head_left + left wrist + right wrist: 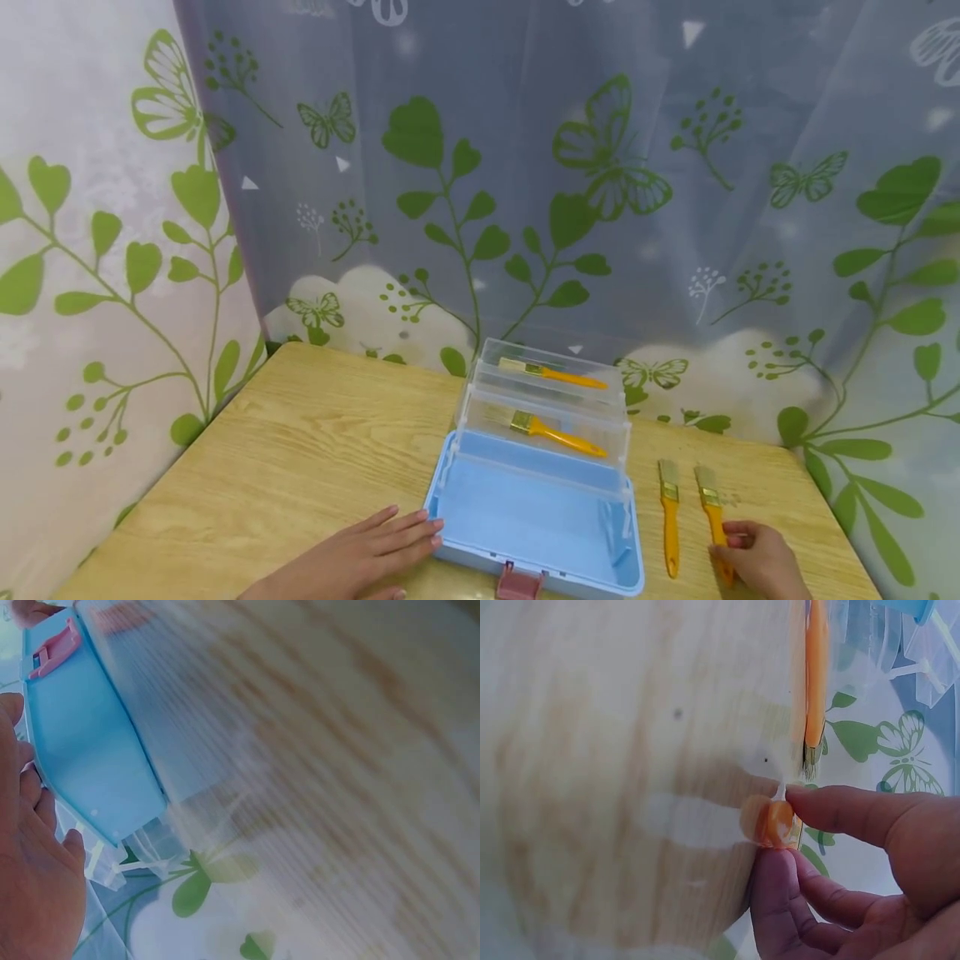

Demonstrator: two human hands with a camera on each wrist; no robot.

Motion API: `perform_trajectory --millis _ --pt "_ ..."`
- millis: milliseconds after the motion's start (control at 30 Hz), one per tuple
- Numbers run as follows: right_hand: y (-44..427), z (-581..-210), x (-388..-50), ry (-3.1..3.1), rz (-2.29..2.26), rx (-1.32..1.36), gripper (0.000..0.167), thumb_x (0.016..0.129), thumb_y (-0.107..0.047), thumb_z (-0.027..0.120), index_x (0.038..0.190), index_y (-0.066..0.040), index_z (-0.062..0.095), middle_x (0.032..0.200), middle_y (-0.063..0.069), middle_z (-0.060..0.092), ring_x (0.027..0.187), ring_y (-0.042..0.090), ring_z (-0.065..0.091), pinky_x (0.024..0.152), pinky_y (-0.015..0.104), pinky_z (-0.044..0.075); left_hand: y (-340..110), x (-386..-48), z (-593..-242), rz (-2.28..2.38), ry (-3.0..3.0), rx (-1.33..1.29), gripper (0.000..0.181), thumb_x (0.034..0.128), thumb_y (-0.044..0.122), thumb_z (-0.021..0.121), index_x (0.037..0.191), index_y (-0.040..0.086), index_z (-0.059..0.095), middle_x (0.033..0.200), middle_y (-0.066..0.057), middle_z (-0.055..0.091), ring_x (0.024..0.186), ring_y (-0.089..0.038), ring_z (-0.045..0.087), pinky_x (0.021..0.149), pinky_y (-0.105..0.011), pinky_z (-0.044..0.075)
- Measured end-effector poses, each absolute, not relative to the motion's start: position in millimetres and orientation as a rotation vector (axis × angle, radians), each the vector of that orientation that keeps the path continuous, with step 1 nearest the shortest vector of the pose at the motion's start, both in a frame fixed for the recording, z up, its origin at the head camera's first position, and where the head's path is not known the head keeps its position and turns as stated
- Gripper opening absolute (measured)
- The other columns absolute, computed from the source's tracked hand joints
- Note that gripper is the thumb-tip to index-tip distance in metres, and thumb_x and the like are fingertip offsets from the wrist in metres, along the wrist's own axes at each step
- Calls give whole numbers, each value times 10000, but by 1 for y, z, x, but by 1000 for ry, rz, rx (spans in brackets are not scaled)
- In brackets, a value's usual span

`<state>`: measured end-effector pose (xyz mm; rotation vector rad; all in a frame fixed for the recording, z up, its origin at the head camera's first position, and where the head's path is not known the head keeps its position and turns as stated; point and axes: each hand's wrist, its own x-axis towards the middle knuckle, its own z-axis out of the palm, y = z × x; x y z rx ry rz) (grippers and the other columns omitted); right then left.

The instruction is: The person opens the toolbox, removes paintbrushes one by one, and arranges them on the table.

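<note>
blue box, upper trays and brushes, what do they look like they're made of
Blue box: probably plastic, smooth and evenly coloured, with a moulded-looking rim.
Upper trays: likely clear plastic, since they look thin and see-through.
Brushes: glossy orange handles, plastic or painted wood, can't tell which; shiny gold-toned bands, likely metal; pale bristles, natural or synthetic unclear.

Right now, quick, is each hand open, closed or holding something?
Left hand: open, touching the light-blue plastic box.
Right hand: closed, pinching the rightmost orange-handled flat paintbrush.

The left hand (367,552) is bare, as is the wrist (281,585) behind it; the right hand (763,560) is bare, its fingers (775,889) creased.
</note>
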<state>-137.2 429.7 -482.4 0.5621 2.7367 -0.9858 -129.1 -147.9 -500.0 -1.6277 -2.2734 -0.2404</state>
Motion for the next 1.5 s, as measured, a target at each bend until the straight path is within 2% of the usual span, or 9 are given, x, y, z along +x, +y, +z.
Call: perform_trajectory --millis 267,467,567,667,867,967,1067,1267,1500 --pt "429 -480 -137 2713 -1002 545 602 857 -248 814 1187 199 582 977 212 672 896 284 638 720 349 548 -148 -130 -499 -254 -2274 -1628 701 1034 337 593 1616 91 288 1663 -67 312 1570 -139 131 1251 -241 -55" --pt "414 -462 -138 2803 -831 408 751 913 -364 751 1300 227 497 1198 405 590 1056 519 609 822 508 564 -149 -131 -499 -240 -2251 -1639 692 1036 335 591 1609 75 301 1662 -75 313 1573 -142 124 1255 -249 -52" --pt "397 -444 -139 2876 -849 327 717 955 -359 709 1360 187 483 1309 415 535 1118 551 580 848 540 558 -149 -131 -499 -234 -2265 -1631 695 1035 336 593 1611 83 298 1664 -68 311 1569 -147 154 1254 -248 -53" --pt "374 -427 -139 2982 -992 205 570 977 -259 702 1374 114 534 1344 353 566 1129 494 609 882 525 564 -148 -130 -497 -236 -2288 -1626 693 1038 331 588 1617 95 288 1668 -58 302 1562 -155 192 1252 -242 -57" --pt "330 -411 -140 3119 -1362 -212 319 946 -68 721 1255 -6 678 1192 118 716 995 102 697 811 216 582 -148 -130 -495 -259 -2291 -1644 684 1038 308 591 1614 89 293 1661 -67 317 1550 -171 237 1248 -232 -61" --pt "317 -406 -148 3022 -1514 -430 274 956 -47 700 1225 3 692 1126 4 733 974 11 682 810 164 565 -147 -130 -495 -261 -2291 -1648 685 1039 304 589 1615 90 289 1659 -69 321 1552 -168 230 1246 -229 -65" --pt "307 -404 -161 2894 -1577 -608 251 974 -48 673 1217 13 693 1099 -5 742 993 55 697 832 182 569 -147 -130 -494 -256 -2304 -1637 691 1041 309 585 1622 101 273 1668 -57 303 1559 -156 204 1247 -229 -61" --pt "292 -406 -184 2740 -1504 -760 250 985 -52 656 1218 32 688 1159 256 699 1056 179 712 879 187 556 -147 -131 -495 -267 -2285 -1646 678 1050 324 566 1619 91 279 1673 -57 289 1571 -129 125 1247 -225 -56" --pt "281 -410 -203 2739 -1330 -750 263 987 -40 647 1240 18 693 1227 201 703 1138 386 667 938 339 578 -148 -132 -500 -241 -2215 -1626 636 1085 421 451 1606 82 314 1647 -73 345 1571 -134 122 1257 -240 -23"
